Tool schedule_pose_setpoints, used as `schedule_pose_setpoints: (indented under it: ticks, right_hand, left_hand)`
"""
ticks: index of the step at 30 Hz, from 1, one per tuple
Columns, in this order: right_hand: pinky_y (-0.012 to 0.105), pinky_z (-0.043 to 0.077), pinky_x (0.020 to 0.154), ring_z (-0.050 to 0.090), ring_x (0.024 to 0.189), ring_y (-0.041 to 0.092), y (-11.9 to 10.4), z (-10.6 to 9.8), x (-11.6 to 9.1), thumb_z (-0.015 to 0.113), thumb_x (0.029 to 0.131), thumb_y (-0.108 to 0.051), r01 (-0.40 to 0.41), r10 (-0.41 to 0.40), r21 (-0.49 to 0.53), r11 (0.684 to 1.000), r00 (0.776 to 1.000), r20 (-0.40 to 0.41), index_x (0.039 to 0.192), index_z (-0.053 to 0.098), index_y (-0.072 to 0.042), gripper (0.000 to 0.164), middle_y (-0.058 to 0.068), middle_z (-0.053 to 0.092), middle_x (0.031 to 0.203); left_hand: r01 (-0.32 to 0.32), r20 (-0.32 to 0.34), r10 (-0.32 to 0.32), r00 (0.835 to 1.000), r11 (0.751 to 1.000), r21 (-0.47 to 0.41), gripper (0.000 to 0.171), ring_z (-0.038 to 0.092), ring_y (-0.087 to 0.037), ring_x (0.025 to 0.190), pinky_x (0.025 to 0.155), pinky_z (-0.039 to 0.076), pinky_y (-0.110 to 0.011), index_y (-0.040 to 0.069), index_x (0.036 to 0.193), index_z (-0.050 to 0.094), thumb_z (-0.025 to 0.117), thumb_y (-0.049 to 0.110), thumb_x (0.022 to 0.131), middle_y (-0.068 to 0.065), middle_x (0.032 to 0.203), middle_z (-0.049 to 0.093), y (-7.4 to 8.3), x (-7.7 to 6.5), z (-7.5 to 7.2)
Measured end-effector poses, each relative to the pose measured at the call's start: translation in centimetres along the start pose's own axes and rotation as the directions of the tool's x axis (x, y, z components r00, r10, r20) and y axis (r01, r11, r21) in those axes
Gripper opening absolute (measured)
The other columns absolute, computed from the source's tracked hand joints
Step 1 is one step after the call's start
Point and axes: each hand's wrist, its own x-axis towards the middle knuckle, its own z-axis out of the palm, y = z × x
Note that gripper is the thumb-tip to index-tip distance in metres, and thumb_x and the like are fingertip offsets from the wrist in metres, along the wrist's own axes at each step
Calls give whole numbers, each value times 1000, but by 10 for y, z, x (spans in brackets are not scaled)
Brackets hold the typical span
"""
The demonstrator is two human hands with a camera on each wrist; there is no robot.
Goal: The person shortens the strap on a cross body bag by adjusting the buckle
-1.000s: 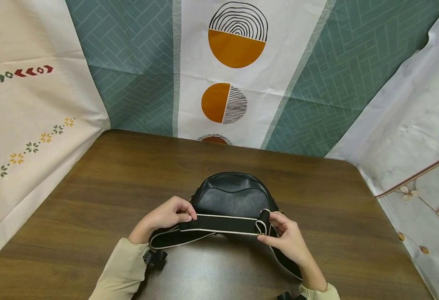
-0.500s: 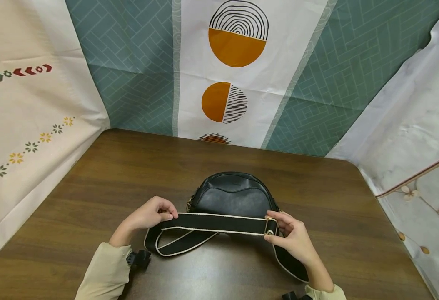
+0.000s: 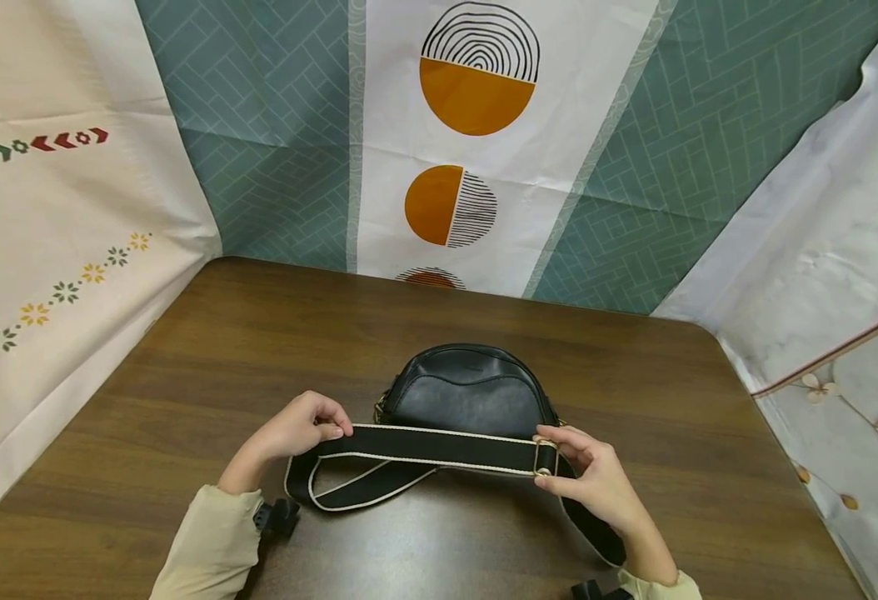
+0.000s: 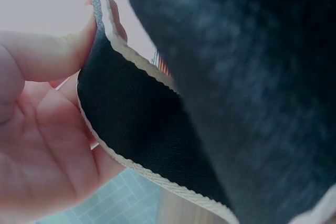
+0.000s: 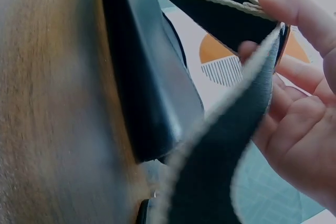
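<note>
A black half-round bag [image 3: 469, 392] stands on the table, with its black cream-edged strap [image 3: 439, 448] stretched level in front of it. My left hand [image 3: 300, 429] pinches the strap between thumb and fingers at its left end, where it folds back into a loop [image 3: 364, 492]. At the other end my right hand [image 3: 592, 471] pinches the strap at its gold slide buckle [image 3: 546, 458], thumb below and fingers above. Beyond that hand the strap hangs in a curve toward the table. In the left wrist view, the near strap [image 4: 252, 77] covers much of the picture.
The brown wooden table [image 3: 259, 333] reaches back to a teal and white cloth [image 3: 289, 150]. A cream cloth [image 3: 72, 292] hangs on the left and a pale marbled cloth [image 3: 821, 275] on the right. Gold hardware [image 3: 379, 408] shows at the bag's left side.
My left hand has moved left and my right hand slightly right, drawing the strap straighter. The small loop of strap at the right hand has flattened, and the gold buckle now shows there.
</note>
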Motion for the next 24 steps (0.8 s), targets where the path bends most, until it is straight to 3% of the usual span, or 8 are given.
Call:
schedule_pose_setpoints:
  ticks: [8,14,18,24]
  right_hand:
    - [16,39,86,53,102,8,2,-5,0,70,68,11,47,-47,12,999,999,27,112,52,14,47,11,58,110]
    - [17,39,86,55,100,11,2,-5,2,68,67,14,74,-75,57,996,997,16,113,55,6,48,17,58,107]
    - [20,44,80,57,94,14,1,-5,4,67,68,14,67,-69,112,991,998,10,113,55,8,47,22,57,105]
    - [24,49,66,59,89,15,3,-3,5,66,69,15,38,-45,200,979,998,31,110,50,17,45,19,58,103]
  left_hand:
    - [-6,5,6,1000,1000,5,13,49,-8,66,60,42,-24,2,75,65,57,-9,79,0,72,62,2,0,3]
    - [-24,46,24,999,1000,-7,10,51,-9,70,62,43,-25,3,78,65,58,-4,81,0,77,63,3,0,2]
    - [-19,56,19,998,1000,5,7,51,-8,69,61,43,-25,4,79,66,61,-1,80,1,76,63,4,1,4]
    - [-44,-1,44,999,999,26,4,53,-9,64,59,44,-25,0,81,65,66,0,77,1,73,62,15,9,9]
